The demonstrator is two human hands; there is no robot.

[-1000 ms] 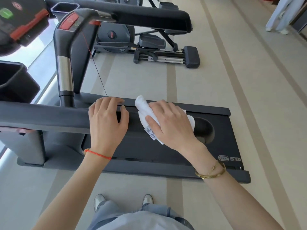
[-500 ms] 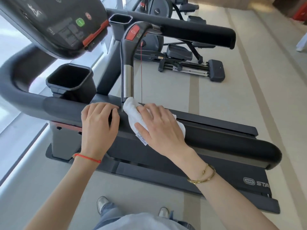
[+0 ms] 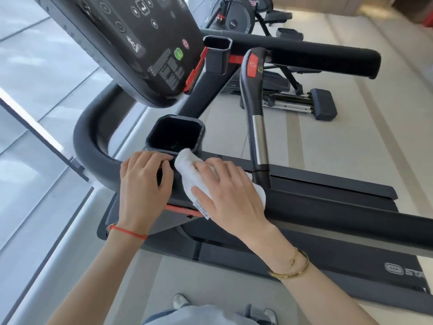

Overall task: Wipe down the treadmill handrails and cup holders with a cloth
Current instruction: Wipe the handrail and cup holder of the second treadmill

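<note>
Both hands have travelled along the padded black treadmill handrail [image 3: 339, 207] to the square black plastic cup holder [image 3: 174, 134]. Right hand [image 3: 230, 198] presses the folded white cloth [image 3: 187, 165] flat against the rail, fingers extended. Left hand [image 3: 143, 184] curls over the rail just beside the cloth.

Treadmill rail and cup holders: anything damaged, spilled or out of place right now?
Nothing stands out. The right hand presses the white cloth on the handrail just below the near cup holder, and the left hand grips the rail beside it. Both cup holders sit upright; the near one shows no spill.
</note>
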